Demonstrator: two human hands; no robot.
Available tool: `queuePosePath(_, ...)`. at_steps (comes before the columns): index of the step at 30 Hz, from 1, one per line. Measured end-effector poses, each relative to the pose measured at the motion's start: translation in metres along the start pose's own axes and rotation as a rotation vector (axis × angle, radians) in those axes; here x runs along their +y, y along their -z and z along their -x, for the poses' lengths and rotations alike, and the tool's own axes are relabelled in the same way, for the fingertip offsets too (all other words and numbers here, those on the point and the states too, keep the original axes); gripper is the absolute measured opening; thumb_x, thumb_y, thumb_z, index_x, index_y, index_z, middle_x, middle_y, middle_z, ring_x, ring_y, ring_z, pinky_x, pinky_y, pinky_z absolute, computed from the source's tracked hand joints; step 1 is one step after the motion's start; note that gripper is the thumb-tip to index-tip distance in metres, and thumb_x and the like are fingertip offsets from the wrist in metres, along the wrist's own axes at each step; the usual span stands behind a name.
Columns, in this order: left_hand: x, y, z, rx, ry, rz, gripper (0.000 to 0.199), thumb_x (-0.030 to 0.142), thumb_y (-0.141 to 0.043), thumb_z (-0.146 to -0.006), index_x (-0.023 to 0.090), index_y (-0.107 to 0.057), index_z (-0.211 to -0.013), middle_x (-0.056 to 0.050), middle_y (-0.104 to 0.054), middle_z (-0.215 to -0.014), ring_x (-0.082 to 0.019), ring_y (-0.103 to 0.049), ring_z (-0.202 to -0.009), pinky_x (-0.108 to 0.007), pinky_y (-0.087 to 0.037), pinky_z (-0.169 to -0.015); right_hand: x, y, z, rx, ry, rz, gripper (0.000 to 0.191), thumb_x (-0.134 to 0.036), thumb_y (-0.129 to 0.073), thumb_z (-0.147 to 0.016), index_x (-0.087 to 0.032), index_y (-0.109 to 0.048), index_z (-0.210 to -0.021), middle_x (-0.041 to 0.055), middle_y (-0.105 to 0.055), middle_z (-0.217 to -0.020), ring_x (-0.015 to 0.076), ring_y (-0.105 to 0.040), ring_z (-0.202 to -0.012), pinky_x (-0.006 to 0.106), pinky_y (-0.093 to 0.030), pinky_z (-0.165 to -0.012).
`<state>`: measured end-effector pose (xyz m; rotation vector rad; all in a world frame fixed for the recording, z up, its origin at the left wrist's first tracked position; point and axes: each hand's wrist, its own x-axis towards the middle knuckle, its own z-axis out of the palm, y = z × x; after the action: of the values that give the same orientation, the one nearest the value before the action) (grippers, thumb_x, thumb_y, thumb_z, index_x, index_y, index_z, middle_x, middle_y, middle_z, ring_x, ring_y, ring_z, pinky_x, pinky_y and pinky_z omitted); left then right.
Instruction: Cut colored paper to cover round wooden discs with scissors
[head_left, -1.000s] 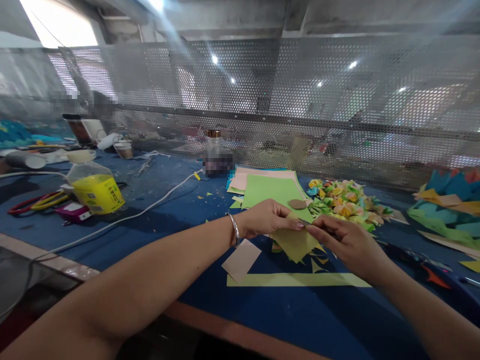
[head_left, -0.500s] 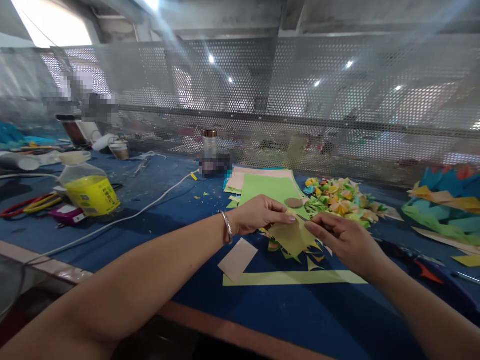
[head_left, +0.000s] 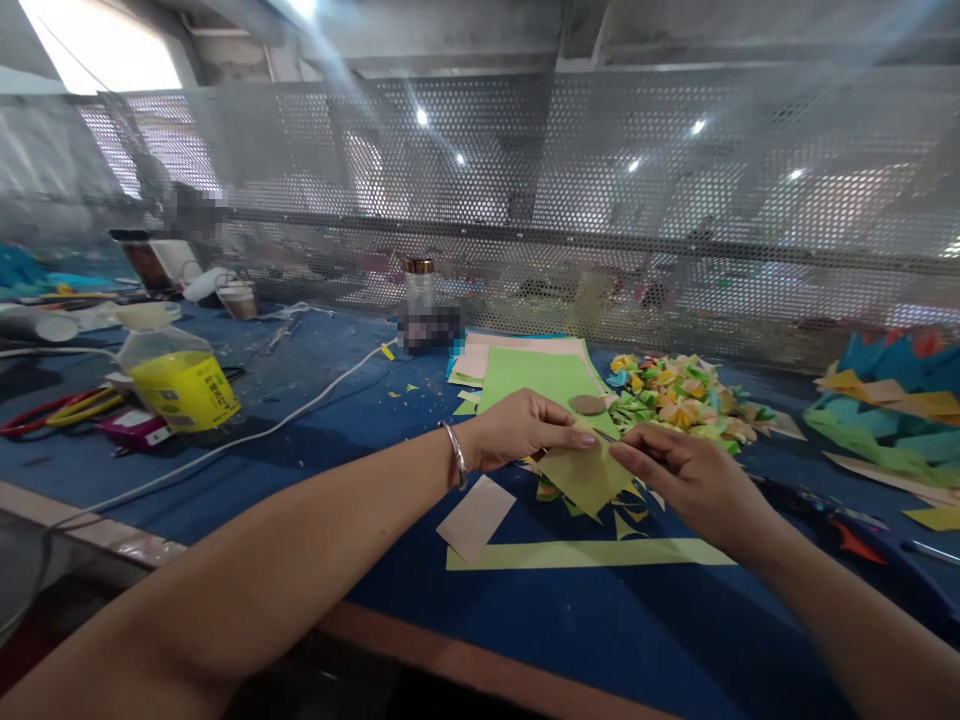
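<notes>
My left hand pinches the upper corner of a yellow-green paper square. Close by on the right, my right hand is closed on a thin pointed metal tool, whose tip touches the paper near my left fingertips. Under and behind the hands lie a green sheet and a brown round piece. Small paper scraps lie below the held square. A pale pink rectangle overlaps a long yellow-green strip.
Folded paper pieces are heaped behind my right hand. At the right are a dark blue tool with an orange trigger and layered coloured paper. A yellow-labelled bottle, pliers and a white cable lie left.
</notes>
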<state>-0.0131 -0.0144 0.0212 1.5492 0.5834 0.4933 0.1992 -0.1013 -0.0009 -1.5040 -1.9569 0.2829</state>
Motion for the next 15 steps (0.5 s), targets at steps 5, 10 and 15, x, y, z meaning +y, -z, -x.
queuePosePath(5, -0.0038, 0.0018, -0.0028, -0.039, 0.002, -0.01, 0.042, 0.05, -0.091, -0.054, 0.015, -0.075, -0.07, 0.003, -0.058, -0.061, -0.007, -0.047, -0.055, -0.022, -0.032, -0.052, 0.0004, -0.0009, 0.0002, 0.002, 0.002, -0.017, 0.045, -0.062, -0.048, -0.095, -0.023, -0.058, -0.074, -0.003, -0.047, -0.058, 0.0144, -0.045, -0.054, 0.027, -0.033, -0.051)
queuePosePath(10, -0.0049, 0.001, -0.0039, -0.051, 0.011, 0.005, 0.042, 0.049, -0.092, -0.054, 0.015, -0.075, -0.07, 0.003, -0.057, -0.059, -0.006, -0.044, -0.053, -0.022, -0.029, -0.051, -0.0003, -0.0017, 0.0001, 0.006, 0.015, -0.017, 0.046, -0.061, -0.049, -0.095, -0.023, -0.057, -0.072, -0.003, -0.047, -0.057, 0.0139, -0.044, -0.053, 0.027, -0.034, -0.05)
queuePosePath(15, -0.0013, -0.0015, -0.0005, -0.052, -0.017, -0.007, 0.042, 0.05, -0.091, -0.054, 0.015, -0.069, -0.059, 0.006, -0.049, -0.053, -0.005, -0.036, -0.049, -0.023, -0.022, -0.049, -0.0013, -0.0011, 0.0005, 0.002, 0.013, -0.009, 0.045, -0.06, -0.048, -0.096, -0.023, -0.057, -0.072, -0.003, -0.047, -0.057, 0.0139, -0.045, -0.053, 0.027, -0.034, -0.05)
